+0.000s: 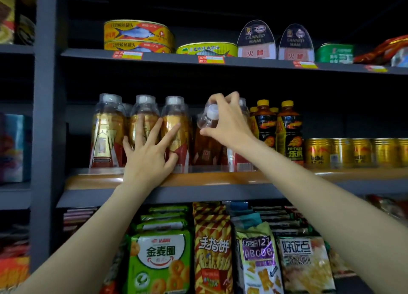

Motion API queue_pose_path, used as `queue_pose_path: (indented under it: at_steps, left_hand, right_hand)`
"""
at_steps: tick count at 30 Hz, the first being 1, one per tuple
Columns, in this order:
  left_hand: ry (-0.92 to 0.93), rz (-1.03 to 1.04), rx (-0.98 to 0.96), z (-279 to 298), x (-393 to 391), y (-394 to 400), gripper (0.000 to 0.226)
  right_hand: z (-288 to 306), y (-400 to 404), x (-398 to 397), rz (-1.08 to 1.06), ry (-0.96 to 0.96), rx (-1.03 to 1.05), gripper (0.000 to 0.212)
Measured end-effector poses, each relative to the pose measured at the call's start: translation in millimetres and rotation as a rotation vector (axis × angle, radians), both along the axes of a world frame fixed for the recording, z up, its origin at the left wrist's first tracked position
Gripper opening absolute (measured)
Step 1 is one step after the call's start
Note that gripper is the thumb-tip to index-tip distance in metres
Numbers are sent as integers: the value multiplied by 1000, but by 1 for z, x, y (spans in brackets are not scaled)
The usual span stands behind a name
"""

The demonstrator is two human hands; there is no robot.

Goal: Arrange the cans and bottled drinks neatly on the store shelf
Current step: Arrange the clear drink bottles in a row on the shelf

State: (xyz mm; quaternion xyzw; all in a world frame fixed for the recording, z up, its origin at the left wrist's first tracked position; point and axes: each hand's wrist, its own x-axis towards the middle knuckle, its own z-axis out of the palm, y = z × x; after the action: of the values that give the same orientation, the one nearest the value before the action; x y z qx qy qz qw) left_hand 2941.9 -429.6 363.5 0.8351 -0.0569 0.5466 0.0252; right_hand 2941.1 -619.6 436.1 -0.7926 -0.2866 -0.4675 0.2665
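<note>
A row of amber tea bottles [106, 130] with clear caps and gold-red labels stands on the middle shelf [92, 180]. My left hand [150, 152] lies flat with spread fingers against the fronts of the second and third bottles. My right hand [227, 121] grips the neck of another tea bottle [207, 143], which leans left toward the row. To the right stand dark energy-drink bottles [289, 130] with yellow caps, then gold Red Bull cans [353, 152].
The top shelf holds flat fish tins [139, 36], canned ham [256, 40] and a green can [334, 53]. Snack bags [161, 260] fill the shelf below. A grey upright post [47, 117] bounds the left side.
</note>
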Motion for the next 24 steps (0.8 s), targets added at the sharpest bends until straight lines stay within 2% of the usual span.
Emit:
queue_pose_path:
  at_steps: [6,11,16,20,24]
  left_hand:
    - [-28,1,31,3,-7,-5,70]
    - [-123,-78,103,2,-2,-12,57]
    - [-130,-35,137,0,1,-13,52]
    - [-128,-18,133,-2,2,-14,52]
    - [-120,-22,117,-1,2,-13,50]
  right_hand:
    - [20,-22,-24,47,43,7,65]
    - [29,-26,-16,88,130,-21,74]
    - [22,-20,-5,88,24,-91,60]
    - [-3,1,4,111,-35,-118,85]
    - [-23,17,16,106,-142,-102,85]
